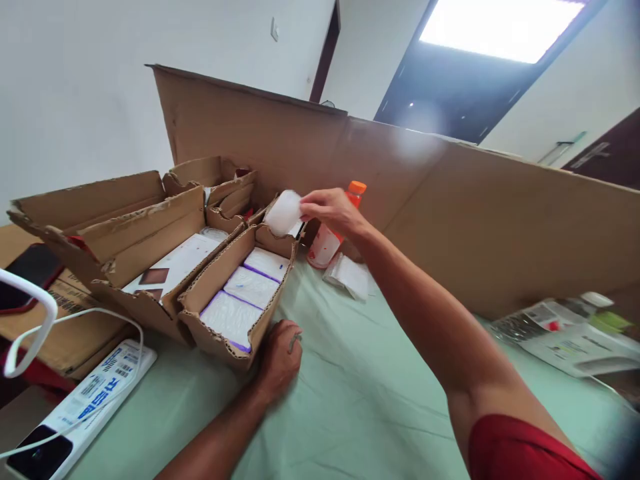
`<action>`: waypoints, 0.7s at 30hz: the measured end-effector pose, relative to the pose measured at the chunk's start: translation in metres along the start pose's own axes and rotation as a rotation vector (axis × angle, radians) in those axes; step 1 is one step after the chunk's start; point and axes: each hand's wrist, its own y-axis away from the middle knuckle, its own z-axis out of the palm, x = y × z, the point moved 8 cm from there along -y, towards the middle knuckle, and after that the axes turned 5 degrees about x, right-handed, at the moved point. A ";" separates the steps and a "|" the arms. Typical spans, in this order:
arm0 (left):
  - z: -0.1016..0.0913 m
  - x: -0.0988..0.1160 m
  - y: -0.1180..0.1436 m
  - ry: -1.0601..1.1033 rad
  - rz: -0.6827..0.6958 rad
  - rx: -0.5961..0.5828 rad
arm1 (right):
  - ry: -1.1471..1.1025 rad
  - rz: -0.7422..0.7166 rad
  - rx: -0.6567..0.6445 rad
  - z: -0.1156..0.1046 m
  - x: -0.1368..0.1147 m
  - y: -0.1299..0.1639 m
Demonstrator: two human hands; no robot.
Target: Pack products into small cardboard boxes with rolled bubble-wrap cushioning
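In the head view my right hand (pixel 330 208) is closed in a pinch on the edge of a white, rounded, translucent piece (pixel 283 213). It holds the piece above the far end of a narrow cardboard tray (pixel 260 335); the exact kind is unclear. White plastic-wrapped packs (pixel 250 288) with purple edges lie in a row inside that tray. My left hand (pixel 281 357) rests on the green cloth (pixel 345 380) against the tray's near right side. Its fingers are curled and mostly hidden, with a small grey-green thing showing at them.
Behind my right hand stands an orange-capped bottle (pixel 323 245), with a clear packet (pixel 349 275) beside it. More cardboard trays (pixel 145 230) sit left. A tall cardboard wall (pixel 400 193) closes the back. A white power bank-like box (pixel 93 400) with cable lies front left, plastic packaging (pixel 565 337) right.
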 end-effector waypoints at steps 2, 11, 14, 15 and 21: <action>0.000 0.000 0.001 0.004 0.001 -0.001 | -0.220 -0.010 0.350 -0.055 0.018 0.039; -0.004 0.006 0.002 -0.033 0.032 0.001 | 0.150 0.495 0.522 -0.076 0.173 0.180; -0.004 0.007 0.002 -0.032 0.041 -0.002 | 0.277 0.566 0.391 -0.064 0.203 0.197; -0.004 0.007 0.001 -0.032 0.041 -0.004 | 0.318 0.564 0.366 -0.061 0.208 0.198; -0.003 0.009 0.002 -0.072 0.021 -0.008 | 0.428 0.384 0.189 -0.022 0.214 0.161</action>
